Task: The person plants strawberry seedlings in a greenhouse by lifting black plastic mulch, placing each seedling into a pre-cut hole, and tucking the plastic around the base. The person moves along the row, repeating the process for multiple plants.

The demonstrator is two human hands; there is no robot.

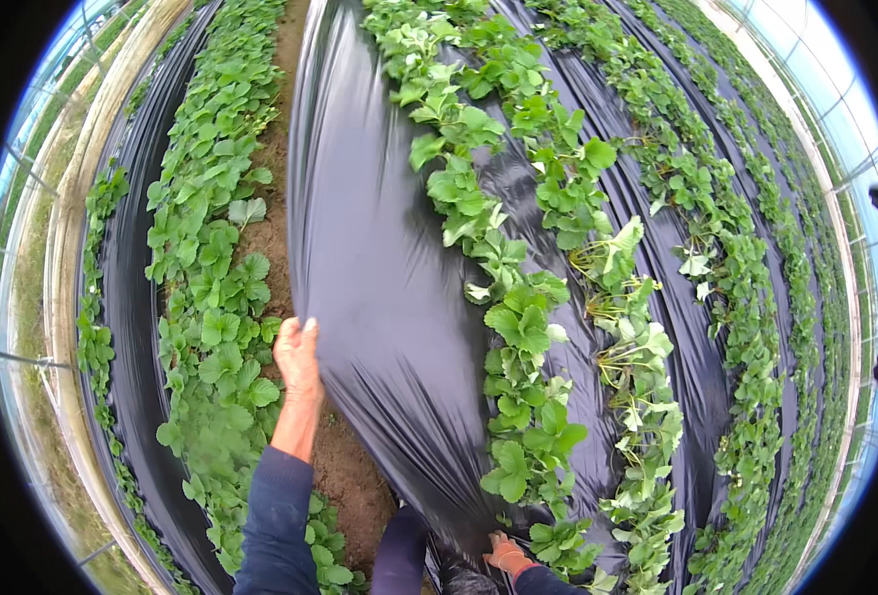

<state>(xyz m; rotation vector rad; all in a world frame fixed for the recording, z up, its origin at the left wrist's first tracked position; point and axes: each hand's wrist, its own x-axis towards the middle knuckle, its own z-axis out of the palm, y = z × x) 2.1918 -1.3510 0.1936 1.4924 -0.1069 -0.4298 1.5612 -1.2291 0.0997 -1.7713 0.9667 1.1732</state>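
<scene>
A wide sheet of black plastic mulch film [379,223] stretches up the middle beside a row of strawberry plants [517,327]. My left hand [297,357] grips the film's left edge, thumb up, and holds it raised over the soil furrow. Creases fan from that side down to the bottom centre. Low in the view, my right hand [507,554] rests at the film near the base of the plants; its fingertips are partly hidden, so I cannot tell whether they pinch the film.
Bare brown soil [342,476] runs between the film and a leafy strawberry row [219,297] on the left. My leg [400,550] stands in the furrow. More planted rows with black film [706,357] lie to the right. Greenhouse walls with metal ribs curve along both sides.
</scene>
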